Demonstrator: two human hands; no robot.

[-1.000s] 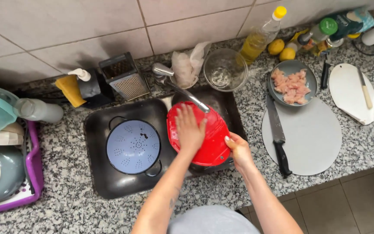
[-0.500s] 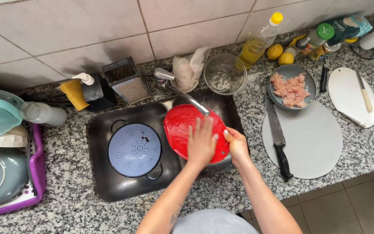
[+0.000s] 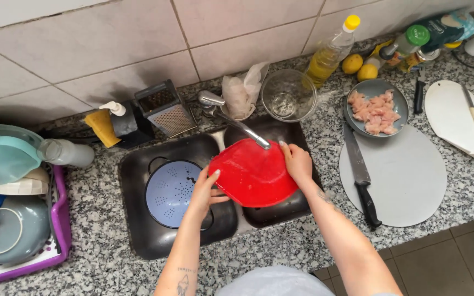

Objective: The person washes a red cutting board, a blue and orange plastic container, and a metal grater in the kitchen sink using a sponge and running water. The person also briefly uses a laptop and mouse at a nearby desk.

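Observation:
A red plastic cutting board (image 3: 253, 174) is held flat over the right basin of a dark double sink (image 3: 138, 241), right under the chrome tap (image 3: 240, 125). My left hand (image 3: 204, 189) grips its left edge and my right hand (image 3: 297, 161) grips its upper right edge. A blue colander (image 3: 174, 192) lies in the left basin just beside my left hand.
A round grey cutting board (image 3: 407, 181) with a black-handled knife (image 3: 362, 178) lies right of the sink. Behind it stand a bowl of raw chicken pieces (image 3: 376, 107), a glass bowl (image 3: 288, 94), an oil bottle (image 3: 330, 52) and lemons. A grater (image 3: 164, 108) and a purple dish rack (image 3: 61, 241) are left.
My left hand has slid off the top of the red board to its left edge. My right hand has moved up to the far right edge, and the board now lies flatter under the tap.

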